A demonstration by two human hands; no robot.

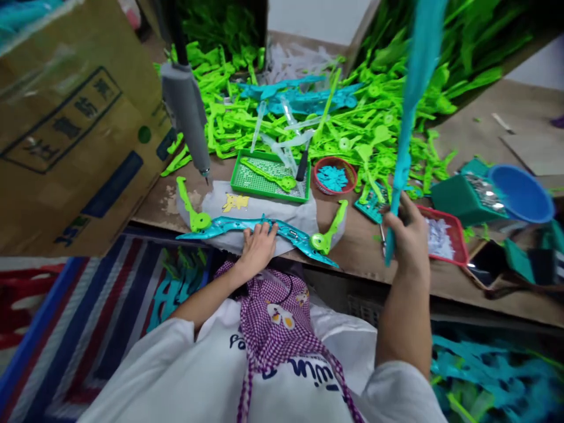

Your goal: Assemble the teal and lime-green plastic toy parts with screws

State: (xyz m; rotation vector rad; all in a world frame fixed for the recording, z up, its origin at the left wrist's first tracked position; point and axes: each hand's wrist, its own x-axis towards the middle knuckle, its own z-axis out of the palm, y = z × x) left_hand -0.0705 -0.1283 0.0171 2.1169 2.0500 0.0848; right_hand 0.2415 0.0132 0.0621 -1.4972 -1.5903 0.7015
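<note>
The curved blue piece (291,233) is best held flat on the grey cloth (277,202), steadied across its middle by the left hand (258,245), whose grip cannot be judged loose or tight; the long blue piece (408,117), clasped upright in the right hand's (410,235) closed grip, should be held clear of the nearer green arm (332,228)

- A long blue plastic bar (220,226) lies on a grey cloth (282,204) along the front edge of the brown wooden table (352,252).
- Behind it, a green rectangular plastic tray (264,192), with a round red plastic basket (335,191) to its right.
- Lime-green plastic parts (229,126) lie heaped toward the back edge.
- Right of these, a red rectangular plastic tray (459,244); behind it, a green plastic bin (452,200).
</note>
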